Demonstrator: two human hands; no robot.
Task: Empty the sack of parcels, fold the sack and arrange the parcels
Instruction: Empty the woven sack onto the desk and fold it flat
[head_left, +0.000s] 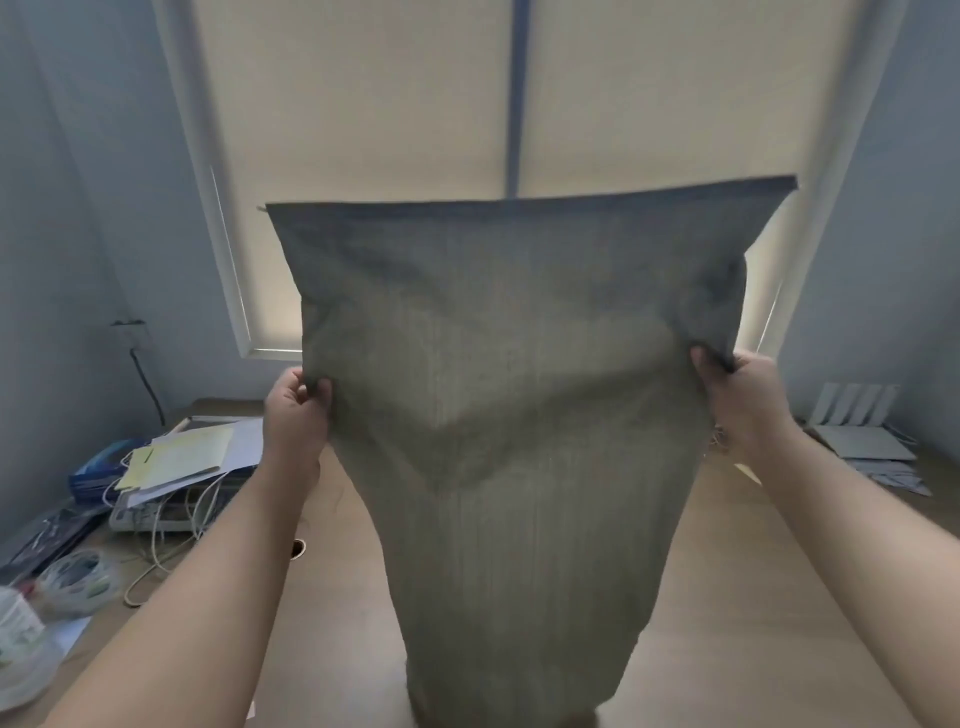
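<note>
Head view. Sack: grey-green woven cloth, held up in the air above the table, in front of the blinds. Its stitched end was uppermost and level; the lower part narrowed and hung down to the bottom edge of the frame, where its end went out of view. An angular bulge showed in the cloth near the middle; what made it could not be told. No parcels were in sight.

Left hand: raised, pinching the sack's left edge between thumb and bent fingers, cloth gathered at the grip.

Right hand: raised at about the same height, pinching the sack's right edge, cloth bunched and creased just above the grip. Both forearms were bare and reached up from the lower corners.

Table: pale wood, bare across the right and centre. A small round hole lay just beside the left forearm.

Left side of table: a heap of papers on a flat device, white cables trailing from it, a clear plastic bag nearer the edge.

Far right of table: a stack of grey flat items, too blurred to identify.
</note>
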